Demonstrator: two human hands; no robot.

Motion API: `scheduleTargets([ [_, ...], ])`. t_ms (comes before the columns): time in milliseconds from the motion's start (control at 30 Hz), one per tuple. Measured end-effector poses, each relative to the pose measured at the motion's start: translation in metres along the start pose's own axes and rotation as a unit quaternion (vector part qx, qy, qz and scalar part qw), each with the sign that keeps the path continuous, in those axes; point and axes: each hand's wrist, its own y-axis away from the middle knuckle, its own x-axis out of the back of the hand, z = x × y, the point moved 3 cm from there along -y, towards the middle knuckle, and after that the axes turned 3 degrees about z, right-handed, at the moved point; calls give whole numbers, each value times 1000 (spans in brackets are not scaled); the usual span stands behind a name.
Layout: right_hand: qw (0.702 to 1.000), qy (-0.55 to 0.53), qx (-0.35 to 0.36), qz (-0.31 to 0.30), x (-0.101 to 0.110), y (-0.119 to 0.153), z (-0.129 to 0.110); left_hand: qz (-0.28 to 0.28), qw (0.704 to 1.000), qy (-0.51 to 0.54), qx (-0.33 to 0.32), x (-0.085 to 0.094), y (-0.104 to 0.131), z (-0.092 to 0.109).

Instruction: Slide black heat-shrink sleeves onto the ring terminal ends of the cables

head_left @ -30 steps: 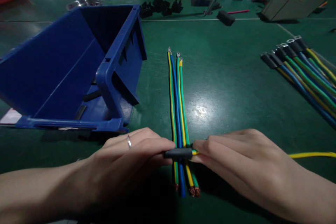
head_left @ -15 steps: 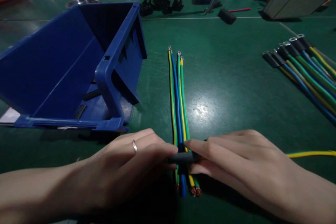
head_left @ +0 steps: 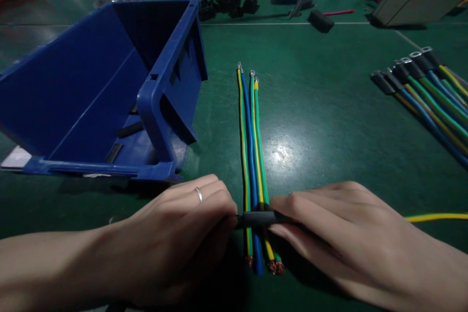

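Four cables [head_left: 250,146] lie on the counter [head_left: 321,107], running towards its near edge, where a black sleeve [head_left: 260,218] crosses over them. The right hand [head_left: 336,226] pinches the sleeve's right end in its fingers; the left hand [head_left: 190,226] curls its fingers at the other end, their hold hidden, so one cannot tell what they grip. Good handling likely means keeping the sleeve in line with the yellow wire [head_left: 437,217] and the pressure even

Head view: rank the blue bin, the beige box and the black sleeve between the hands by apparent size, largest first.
1. Blue bin, clearly largest
2. Beige box, despite standing farther back
3. Black sleeve
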Motion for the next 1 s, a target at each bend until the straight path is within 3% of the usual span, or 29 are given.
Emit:
scheduleTargets([
  [467, 1000, 17, 9, 5, 0, 1, 0, 11, 1000, 17, -8, -5, 4, -4],
  [667, 995, 53, -38, 79, 8, 1, 2, 17, 1000, -16, -12, -2, 4, -1],
  [833, 997, 29, -40, 66, 9, 0, 5, 21, 999, -27, -5, -1, 2, 0],
  [1000, 995, -10, -48, 92, 14, -3, 6, 35, 997, -71, -1, -3, 3, -1],
])
